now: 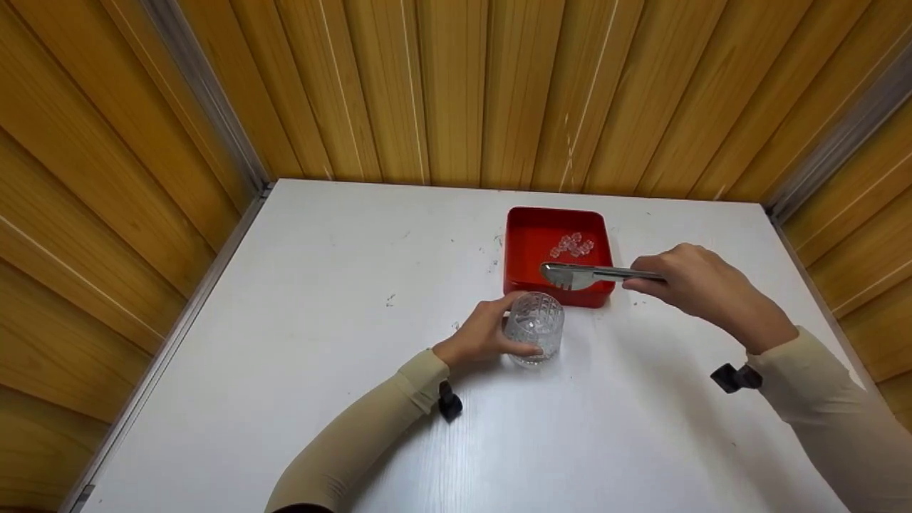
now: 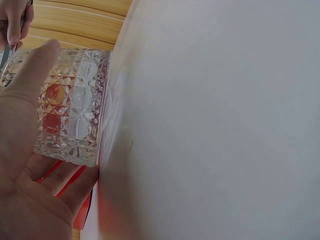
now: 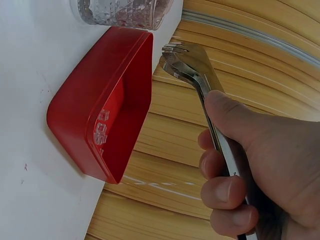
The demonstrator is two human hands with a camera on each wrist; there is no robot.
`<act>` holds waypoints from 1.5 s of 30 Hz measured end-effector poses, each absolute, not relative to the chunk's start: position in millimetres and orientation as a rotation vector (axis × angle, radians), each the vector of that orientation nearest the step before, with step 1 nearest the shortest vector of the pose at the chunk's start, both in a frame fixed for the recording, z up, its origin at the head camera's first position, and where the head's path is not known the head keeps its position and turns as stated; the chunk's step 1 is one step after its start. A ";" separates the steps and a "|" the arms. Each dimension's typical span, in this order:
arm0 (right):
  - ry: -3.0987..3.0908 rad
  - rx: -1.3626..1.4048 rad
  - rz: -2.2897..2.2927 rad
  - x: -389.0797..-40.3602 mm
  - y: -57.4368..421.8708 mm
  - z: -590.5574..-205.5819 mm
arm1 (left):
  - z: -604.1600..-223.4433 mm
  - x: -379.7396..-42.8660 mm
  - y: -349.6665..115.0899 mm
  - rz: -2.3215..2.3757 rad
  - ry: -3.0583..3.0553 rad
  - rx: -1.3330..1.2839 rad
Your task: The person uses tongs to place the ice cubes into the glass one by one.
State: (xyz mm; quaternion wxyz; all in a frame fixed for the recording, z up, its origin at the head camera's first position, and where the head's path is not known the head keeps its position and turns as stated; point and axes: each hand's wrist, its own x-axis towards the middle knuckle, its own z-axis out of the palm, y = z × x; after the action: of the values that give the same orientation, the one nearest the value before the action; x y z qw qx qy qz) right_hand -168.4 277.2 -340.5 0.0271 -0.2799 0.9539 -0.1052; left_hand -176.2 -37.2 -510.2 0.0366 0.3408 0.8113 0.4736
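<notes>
My left hand (image 1: 484,333) holds a clear cut-glass tumbler (image 1: 536,324) upright on the table, the thumb on its near side and the fingers round behind. The tumbler's patterned wall hides what is inside. In my right hand (image 1: 695,285) is a pair of metal serving tongs (image 3: 215,120), gripped along the arms. Their tips, one of them with fork tines, hang above the near part of a red tray (image 1: 524,246); I see nothing between them. Several small clear ice-like cubes (image 1: 573,244) lie together towards the tray's right side.
The white table (image 1: 320,285) is backed by a yellow wood-patterned wall (image 1: 456,92), with similar panels at both sides. Right behind the tumbler stands the tray's near wall. Small dark marks (image 1: 390,300) dot the tabletop.
</notes>
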 end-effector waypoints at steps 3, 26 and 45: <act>2.950 -0.882 -0.320 -161.6 273.9 -340.7 | -509.7 -175.7 -37.2 1.458 2.482 1.034; 2.959 -1.093 -0.331 -147.3 263.7 -347.0 | -510.7 -176.1 -36.6 1.462 2.485 1.025; 2.968 -1.104 -0.327 -149.7 259.9 -352.6 | -509.2 -175.6 -37.2 1.429 2.501 0.986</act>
State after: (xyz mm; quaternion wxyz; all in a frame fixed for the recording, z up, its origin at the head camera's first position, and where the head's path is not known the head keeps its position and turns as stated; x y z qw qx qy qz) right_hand -149.7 259.9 -352.6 -0.0209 -0.3469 0.9320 -0.1029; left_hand -175.6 -37.2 -509.2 0.0486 0.3235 0.8205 0.4688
